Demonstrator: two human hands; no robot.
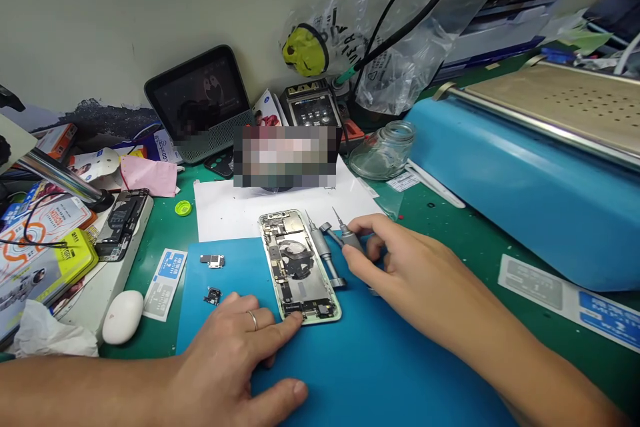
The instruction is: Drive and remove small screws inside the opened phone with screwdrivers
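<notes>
An opened smartphone [305,289] lies on the blue mat [350,373], its inner boards and battery area showing. The index finger of my left hand [230,353] is stretched onto the phone's bottom end, the thumb spread apart from it. Just right of the phone, my right hand [395,257] pinches a grey precision screwdriver [350,237], tip pointing up and away. Another grey screwdriver [321,243] lies along the phone's right edge. Left of the phone rest a small metal-plated part [215,261] and a small dark part [213,295].
White paper [220,213] lies behind the phone, below a blurred patch. A glass jar [383,150] and a large blue machine [480,193] stand to the right. A white rounded case [123,317], boxes and another opened phone [123,223] crowd the left.
</notes>
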